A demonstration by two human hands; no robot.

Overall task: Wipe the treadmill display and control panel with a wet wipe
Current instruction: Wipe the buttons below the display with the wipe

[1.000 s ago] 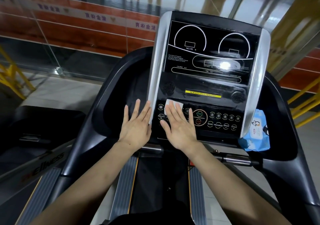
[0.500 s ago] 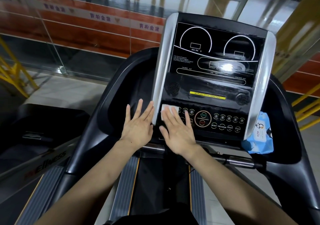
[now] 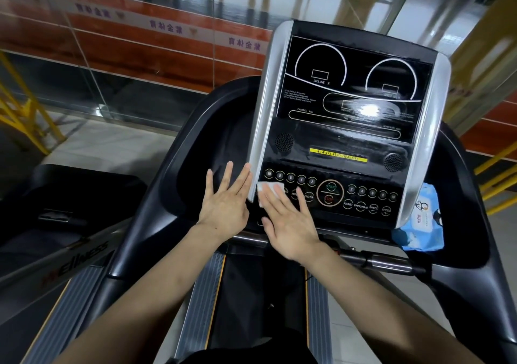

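Glass walls back the treadmill. Right hand [image 3: 291, 221], fingers flat, presses the wet wipe [image 3: 267, 191] at the control panel's [image 3: 363, 195] left end; unwiped buttons stretch rightward. Left hand [image 3: 226, 201] rests open beside.

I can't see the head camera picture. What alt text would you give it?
A person's right hand presses a white wet wipe flat on the lower left of a treadmill control panel, while the left hand rests open beside the console's silver edge. A blue wipes pack sits to the console's right.
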